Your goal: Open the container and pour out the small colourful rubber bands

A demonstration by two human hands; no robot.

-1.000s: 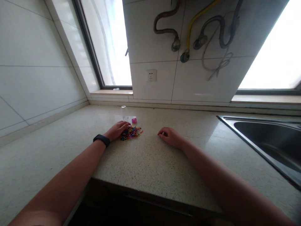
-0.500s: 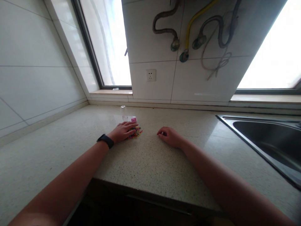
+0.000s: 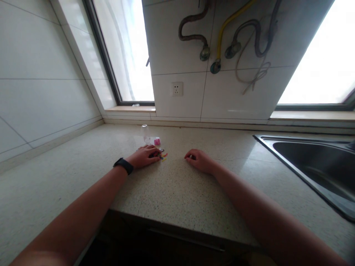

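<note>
left hand: my left hand (image 3: 143, 156) lies palm down on the tabletop (image 3: 177, 188), fingers (image 3: 154, 151) curled over a little heap of coloured rubber bands (image 3: 163, 156). Most of the heap is hidden under them; only a few red, yellow and blue loops poke out past the fingertips. Looks like a loose cupping hold, not a proper pinch.

right hand: right hand (image 3: 200, 161) rests off to the side, well apart from the heap, fingers (image 3: 190, 157) curled in. Can't tell if there's anything tucked inside.

beyond the left fingers: small clear plastic container (image 3: 144, 132), and just beside it something pink (image 3: 156, 141), maybe its lid, too small to call.

wrist: black band watch (image 3: 123, 165) on the left arm.

far right: steel sink (image 3: 316, 166), nowhere near either hand.

what could go wrong: the bands are tiny and springy, so I reckon a sloppy scoop leaves stragglers on the speckled stone or flicks a few away. The container also looks light enough that a knuckle bump could tip it.

writing: none I can read. The wall socket (image 3: 177, 89) is plain, no brand anywhere.
</note>
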